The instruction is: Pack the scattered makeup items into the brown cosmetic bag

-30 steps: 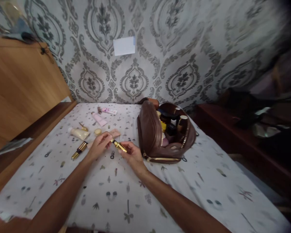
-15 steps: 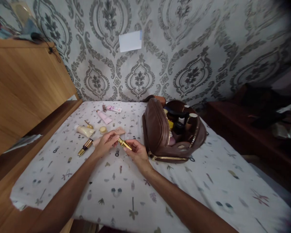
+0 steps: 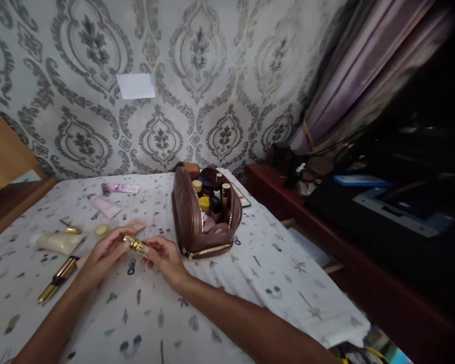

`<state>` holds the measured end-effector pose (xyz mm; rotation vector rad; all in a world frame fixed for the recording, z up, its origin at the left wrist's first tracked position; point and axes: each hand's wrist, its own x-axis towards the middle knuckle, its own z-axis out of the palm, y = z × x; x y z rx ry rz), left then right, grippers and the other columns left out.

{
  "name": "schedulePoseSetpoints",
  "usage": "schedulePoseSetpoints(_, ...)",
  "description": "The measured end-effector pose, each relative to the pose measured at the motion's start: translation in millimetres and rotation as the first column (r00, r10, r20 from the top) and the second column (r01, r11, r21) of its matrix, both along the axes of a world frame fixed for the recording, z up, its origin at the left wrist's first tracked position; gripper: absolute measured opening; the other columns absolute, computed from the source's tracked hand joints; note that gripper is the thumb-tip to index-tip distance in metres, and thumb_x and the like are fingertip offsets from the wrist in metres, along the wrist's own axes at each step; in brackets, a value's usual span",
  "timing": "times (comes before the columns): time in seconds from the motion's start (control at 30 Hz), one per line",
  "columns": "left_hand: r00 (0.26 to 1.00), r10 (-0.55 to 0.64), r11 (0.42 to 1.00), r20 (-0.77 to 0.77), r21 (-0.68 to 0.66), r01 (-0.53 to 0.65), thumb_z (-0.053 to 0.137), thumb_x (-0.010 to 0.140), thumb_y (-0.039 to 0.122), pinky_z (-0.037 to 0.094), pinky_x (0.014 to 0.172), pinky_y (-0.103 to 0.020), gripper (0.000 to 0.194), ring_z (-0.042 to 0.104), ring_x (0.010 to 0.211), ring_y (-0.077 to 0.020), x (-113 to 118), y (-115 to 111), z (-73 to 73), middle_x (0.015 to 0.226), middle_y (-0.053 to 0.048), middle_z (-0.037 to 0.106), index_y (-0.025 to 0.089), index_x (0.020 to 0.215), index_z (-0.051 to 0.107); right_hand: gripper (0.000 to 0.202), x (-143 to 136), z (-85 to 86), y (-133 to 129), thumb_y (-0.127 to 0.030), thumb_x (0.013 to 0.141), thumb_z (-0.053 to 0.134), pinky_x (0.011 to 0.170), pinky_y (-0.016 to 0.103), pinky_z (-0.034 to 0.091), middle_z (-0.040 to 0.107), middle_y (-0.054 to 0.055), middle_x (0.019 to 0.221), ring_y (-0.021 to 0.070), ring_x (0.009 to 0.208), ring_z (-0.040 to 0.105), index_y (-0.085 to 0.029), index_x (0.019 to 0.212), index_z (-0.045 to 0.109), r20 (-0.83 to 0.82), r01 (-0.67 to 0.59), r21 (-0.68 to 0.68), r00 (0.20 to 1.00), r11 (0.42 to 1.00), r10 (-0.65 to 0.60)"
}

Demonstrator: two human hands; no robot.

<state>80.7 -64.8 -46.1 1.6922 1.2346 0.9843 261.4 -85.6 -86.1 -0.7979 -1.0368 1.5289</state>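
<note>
Moved since earlier frame: camera view, swung right, with curtain (image 3: 358, 76) fuller in sight. Gold tube (image 3: 136, 245) held over cloth (image 3: 174, 318), between 2 hands, left of bag (image 3: 184, 217). Left hand (image 3: 105, 255): fingertips pinching left end. Right hand (image 3: 167, 260): fingers wrapped about right end. Bag upright, unzipped, black bottle (image 3: 215, 205) among contents. Near left hand: jar (image 3: 102, 230), cream tube (image 3: 60, 242), dark-and-gold stick (image 3: 58, 279). Farther back: pink tube (image 3: 105, 205), floral tube (image 3: 125, 188).
</note>
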Motion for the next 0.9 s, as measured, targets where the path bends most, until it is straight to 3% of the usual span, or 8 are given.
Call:
schedulePoseSetpoints(0.1, 0.999, 0.043, 0.999, 0.027, -0.02, -0.042, 0.067, 0.079, 0.059, 0.043, 0.052, -0.023, 0.051, 0.053, 0.065, -0.0156, 2.9, 0.7, -1.8, 0.09, -0.004, 0.065, 0.022, 0.113, 0.063, 0.051, -0.7, 0.9, -0.3, -0.062, 0.065, 0.077, 0.05, 0.022, 0.039, 0.065, 0.0, 0.079, 0.0105, 0.057, 0.059, -0.018, 0.088, 0.062, -0.015, -0.002, -0.016, 1.0, 1.0, 0.002)
schedulePoseSetpoints(0.3, 0.993, 0.088, 0.992, 0.075, -0.1, -0.08, 0.069, 0.074, 0.063, 0.036, 0.045, -0.02, 0.046, 0.045, 0.054, -0.0121, 7.5, 1.8, -1.0, 0.062, 0.003, 0.05, 0.02, 0.085, 0.06, 0.056, -1.3, 0.7, 1.4, -0.065, 0.06, 0.079, 0.048, 0.021, 0.037, 0.064, -0.002, 0.074, 0.0095, 0.055, 0.058, -0.018, 0.086, 0.062, -0.024, 0.004, -0.04, 1.0, 0.999, -0.005)
schedulePoseSetpoints(0.53, 0.994, 0.054, 0.997, 0.094, -0.068, -0.048, 0.074, 0.072, 0.056, 0.045, 0.053, -0.023, 0.048, 0.054, 0.066, -0.0152, 5.8, -1.0, 5.9, 0.091, -0.004, 0.066, 0.021, 0.103, 0.065, 0.06, 0.2, 0.6, 0.4, -0.071, 0.062, 0.074, 0.05, 0.022, 0.039, 0.066, -0.002, 0.076, 0.0098, 0.055, 0.059, -0.019, 0.087, 0.062, -0.033, -0.004, -0.02, 0.999, 1.0, 0.003)
schedulePoseSetpoints(0.77, 0.995, 0.043, 0.992, 0.093, -0.121, -0.032, 0.071, 0.075, 0.061, 0.036, 0.047, -0.021, 0.045, 0.044, 0.054, -0.0124, 5.5, 2.6, -1.1, 0.064, 0.002, 0.053, 0.019, 0.088, 0.063, 0.049, 1.4, 1.4, -0.4, -0.065, 0.07, 0.073, 0.051, 0.023, 0.04, 0.065, -0.002, 0.076, 0.0105, 0.055, 0.058, -0.02, 0.087, 0.062, 0.018, -0.019, 0.006, 1.0, 1.0, 0.019)
schedulePoseSetpoints(0.9, 0.996, 0.034, 0.995, 0.078, -0.1, -0.026, 0.072, 0.076, 0.057, 0.042, 0.054, -0.022, 0.045, 0.049, 0.063, -0.014, 3.6, 0.1, 2.3, 0.08, -0.002, 0.061, 0.021, 0.101, 0.064, 0.049, 0.7, -0.2, 0.5, -0.065, 0.072, 0.07, 0.051, 0.022, 0.039, 0.064, -0.001, 0.075, 0.0105, 0.055, 0.057, -0.02, 0.088, 0.061, 0.017, 0.0, 0.008, 1.0, 1.0, -0.001)
